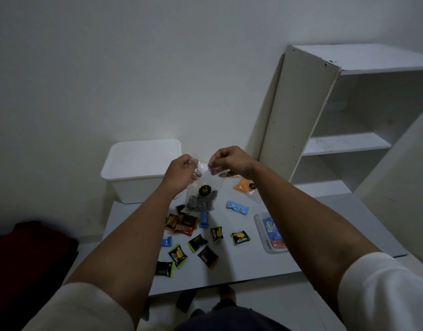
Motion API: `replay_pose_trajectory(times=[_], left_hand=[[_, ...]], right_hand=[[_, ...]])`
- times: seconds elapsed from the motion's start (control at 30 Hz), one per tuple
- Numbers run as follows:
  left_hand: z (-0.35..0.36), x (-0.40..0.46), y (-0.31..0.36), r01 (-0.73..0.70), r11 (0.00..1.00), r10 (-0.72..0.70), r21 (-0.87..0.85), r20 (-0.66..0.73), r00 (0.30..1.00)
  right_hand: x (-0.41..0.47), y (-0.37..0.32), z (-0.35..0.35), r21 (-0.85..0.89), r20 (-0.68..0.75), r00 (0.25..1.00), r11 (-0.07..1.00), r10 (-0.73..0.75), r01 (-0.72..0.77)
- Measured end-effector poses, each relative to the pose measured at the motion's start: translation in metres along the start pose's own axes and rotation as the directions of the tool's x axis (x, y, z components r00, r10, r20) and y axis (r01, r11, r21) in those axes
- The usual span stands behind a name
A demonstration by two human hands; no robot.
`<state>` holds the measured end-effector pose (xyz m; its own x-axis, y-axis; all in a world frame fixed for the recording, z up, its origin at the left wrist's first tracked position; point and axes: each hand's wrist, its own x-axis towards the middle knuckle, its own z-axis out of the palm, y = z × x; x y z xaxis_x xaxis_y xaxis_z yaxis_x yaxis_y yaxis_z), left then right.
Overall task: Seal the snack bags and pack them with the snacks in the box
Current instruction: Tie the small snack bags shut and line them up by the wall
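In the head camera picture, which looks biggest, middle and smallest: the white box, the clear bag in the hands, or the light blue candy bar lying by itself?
1. White box, biggest by far.
2. Clear bag, held up nearer the camera, so it may look bigger than it is.
3. Light blue candy bar, smallest.

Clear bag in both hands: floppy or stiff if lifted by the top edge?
Likely floppy: the clear bag hangs limp below the left hand and right hand, its film crinkled between them. Probably bottom-heavy, since the dark snacks sit low. It may swing if moved fast.
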<state>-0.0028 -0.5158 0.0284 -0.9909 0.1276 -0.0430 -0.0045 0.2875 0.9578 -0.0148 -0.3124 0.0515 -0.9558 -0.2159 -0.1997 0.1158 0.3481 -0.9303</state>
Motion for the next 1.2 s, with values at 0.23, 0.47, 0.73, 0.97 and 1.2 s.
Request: replay_pose_trajectory(times=[0.23,0.47,0.73,0.97,1.2], left_hand=[[-0.003,-0.007,-0.002,-0.013,0.999,0.010,0.053,0.054,0.999],[0.003,-0.005,-0.002,-0.077,0.989,0.068,0.127,0.067,0.995],[0.005,-0.011,0.000,-0.024,0.997,0.019,0.074,0.073,0.997],[0.002,-0.012,0.004,-0.025,0.997,0.023,0.073,0.032,0.999],[0.003,-0.012,0.000,0.038,0.998,-0.035,-0.040,0.060,0.998]], right_hand=[[-0.004,0.001,-0.005,0.009,0.015,1.000,1.000,0.015,-0.015],[-0.003,-0.008,0.002,-0.189,0.043,0.999,0.982,0.022,-0.013],[-0.001,-0.011,0.007,-0.233,0.064,0.998,0.972,-0.014,0.029],[-0.003,-0.003,0.003,-0.170,0.020,1.000,0.985,-0.020,0.023],[-0.008,0.003,0.005,-0.098,0.035,0.999,0.995,-0.001,0.005]])
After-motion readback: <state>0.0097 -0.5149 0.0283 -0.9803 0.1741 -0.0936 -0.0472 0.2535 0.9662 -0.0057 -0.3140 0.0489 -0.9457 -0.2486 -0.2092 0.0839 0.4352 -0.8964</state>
